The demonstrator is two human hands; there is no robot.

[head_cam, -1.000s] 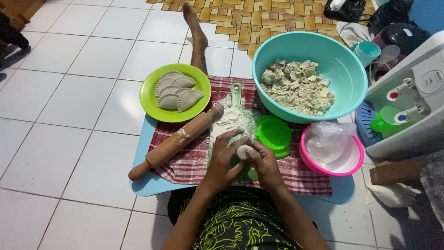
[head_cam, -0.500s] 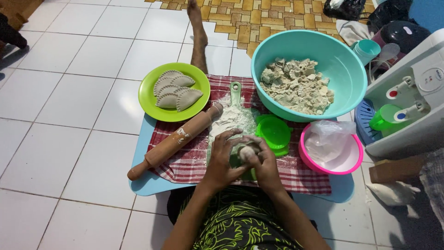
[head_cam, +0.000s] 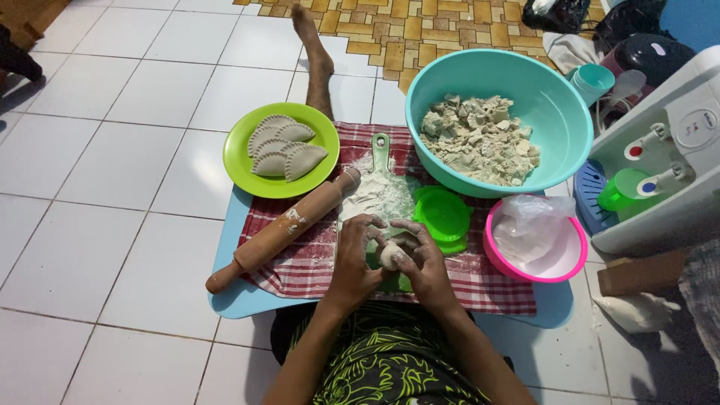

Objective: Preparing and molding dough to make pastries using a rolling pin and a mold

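Note:
My left hand (head_cam: 358, 259) and my right hand (head_cam: 422, 262) cup a small pale ball of dough (head_cam: 389, 255) between their floury fingers, just above a flour-dusted green cutting board (head_cam: 379, 193). The board lies on a red checked cloth (head_cam: 315, 259). A wooden rolling pin (head_cam: 281, 230) rests diagonally on the cloth to the left of my hands. A round green pastry press (head_cam: 442, 215) sits just right of the board.
A green plate (head_cam: 247, 174) with three folded pastries stands at the back left. A teal bowl (head_cam: 562, 127) of crumbly dough is at the back right, a pink bowl (head_cam: 571, 262) with a plastic bag at the right. A white water dispenser (head_cam: 675, 165) stands further right.
Both hands have kept working the dough ball between them in nearly the same spot over the board. Nothing else has moved.

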